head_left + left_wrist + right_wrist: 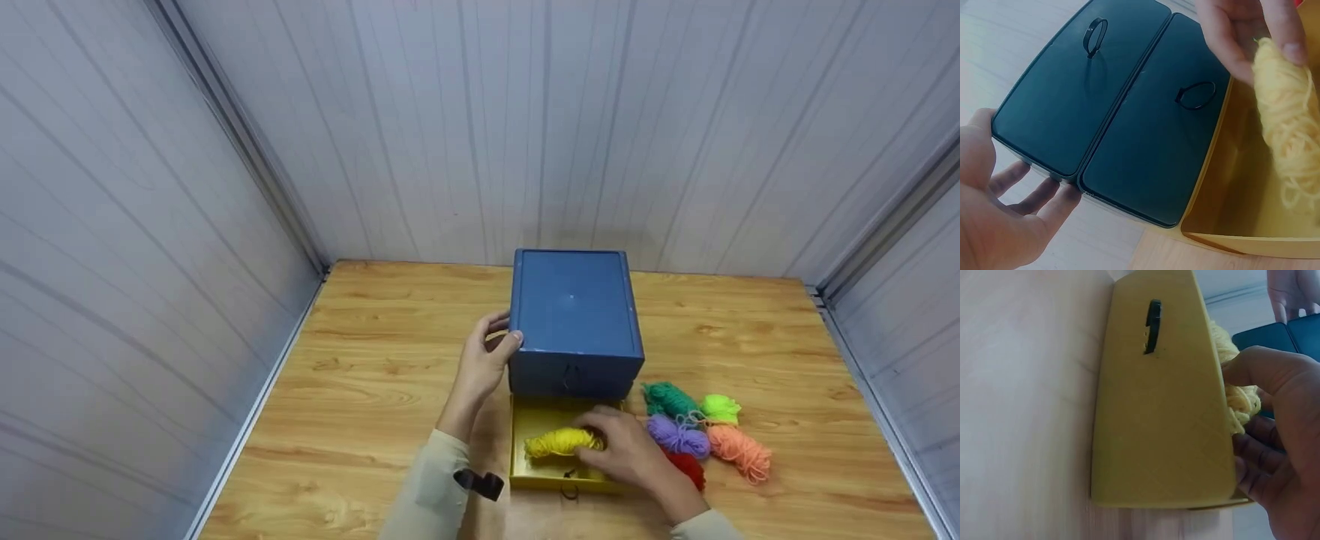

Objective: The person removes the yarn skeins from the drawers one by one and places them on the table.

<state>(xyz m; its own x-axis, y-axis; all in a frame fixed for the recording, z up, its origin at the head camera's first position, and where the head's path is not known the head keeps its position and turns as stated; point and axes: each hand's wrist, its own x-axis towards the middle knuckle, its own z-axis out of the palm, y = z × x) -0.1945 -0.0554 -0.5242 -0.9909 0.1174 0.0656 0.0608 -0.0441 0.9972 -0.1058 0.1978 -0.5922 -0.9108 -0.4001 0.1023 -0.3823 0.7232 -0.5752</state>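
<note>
A blue drawer cabinet (574,300) stands on the wooden table, its bottom yellow drawer (566,484) pulled out toward me. My left hand (480,364) rests against the cabinet's left side, thumb at the top front corner and fingers spread along the side face. My right hand (630,448) pinches a skein of yellow yarn (553,444) over the pulled-out drawer. In the left wrist view the right thumb lies on the upper end of the yarn (1289,121). The drawer's front wall (1162,427) covers part of the yarn in the right wrist view.
Right of the drawer lie several yarn skeins: green (670,399), neon yellow (721,409), purple (679,436), orange (741,452) and red (688,469), the red one partly behind my right hand. Dark loop handles (1095,38) stick out from the closed blue drawers. Pale panel walls (450,150) enclose the table.
</note>
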